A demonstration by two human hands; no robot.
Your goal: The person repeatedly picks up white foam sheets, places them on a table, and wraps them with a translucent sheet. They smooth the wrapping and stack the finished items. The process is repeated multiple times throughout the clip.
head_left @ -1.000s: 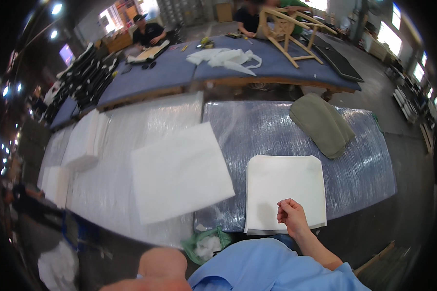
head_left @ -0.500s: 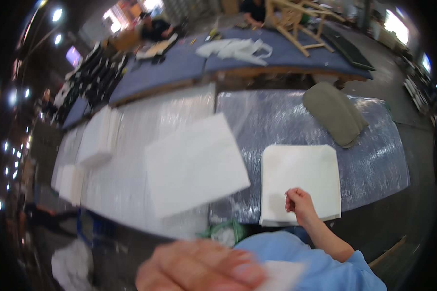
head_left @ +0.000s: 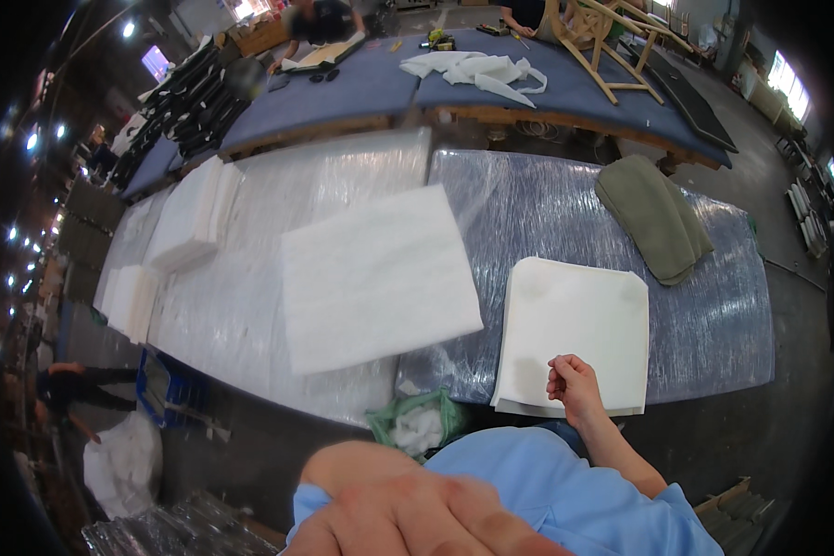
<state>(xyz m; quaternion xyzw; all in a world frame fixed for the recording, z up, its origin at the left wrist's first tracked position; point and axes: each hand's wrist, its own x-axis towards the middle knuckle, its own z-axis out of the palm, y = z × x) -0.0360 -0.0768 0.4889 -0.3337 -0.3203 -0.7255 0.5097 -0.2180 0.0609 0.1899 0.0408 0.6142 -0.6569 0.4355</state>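
Right hand (head_left: 573, 385): over the near part of the white pad (head_left: 579, 310), fingers curled in, thumb against index. Nothing visible in the grip; contact with the pad cannot be told.
Left hand (head_left: 412, 514): close to the camera, back up, fingertips out of frame. Cannot tell whether it holds anything.

Pad: lies flat on the film-wrapped table (head_left: 713, 343), at the near edge, in front of the wearer. Far corners rounded; layered edges show along the near side.
White sheet (head_left: 380, 278): left of the pad, apart from it, askew, slightly rumpled.
Olive cloth (head_left: 653, 218): folded, beyond the pad to the right, not touching.
White stacks (head_left: 190, 218) at far left; green bag (head_left: 417, 426) below the near edge.

Handling (judged): pad probably light, soft, fairly floppy; little risk of breakage, but the layers may shift and pale faces could mark. Glossy film likely lets it slide. Best hold: pinch the near edge with all layers together, or both side edges with a flat palm beneath. Sheet likely lighter and limper; hold by two corners.
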